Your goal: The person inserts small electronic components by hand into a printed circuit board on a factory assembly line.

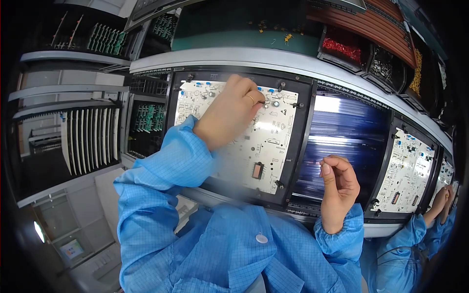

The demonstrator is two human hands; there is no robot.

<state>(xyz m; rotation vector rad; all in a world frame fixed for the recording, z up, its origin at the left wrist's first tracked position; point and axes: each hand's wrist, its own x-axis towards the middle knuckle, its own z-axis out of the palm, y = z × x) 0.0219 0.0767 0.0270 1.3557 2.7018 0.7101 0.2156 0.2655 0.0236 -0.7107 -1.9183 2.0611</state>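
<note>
My left hand [230, 110] reaches over a white circuit board [279, 166] set in a black frame. Its fingers are pinched together at the board's upper part, beside small round capacitors [276, 104]; whatever is between the fingertips is hidden. Low on the same board sits a dark rectangular part [258, 170] with a copper-coloured middle. My right hand [340, 188] hovers over the dark blue, shiny conveyor surface [342, 127] to the right of the frame. Thumb and forefinger are closed in a pinch, with something tiny at their tips that I cannot make out.
A second framed board [408, 171] lies farther right, near a co-worker's hands [441, 200]. Bins of red parts [342, 46] and yellow parts [416, 73] stand at the back right. On the left, racks hold upright white boards [93, 139] and green boards [148, 117].
</note>
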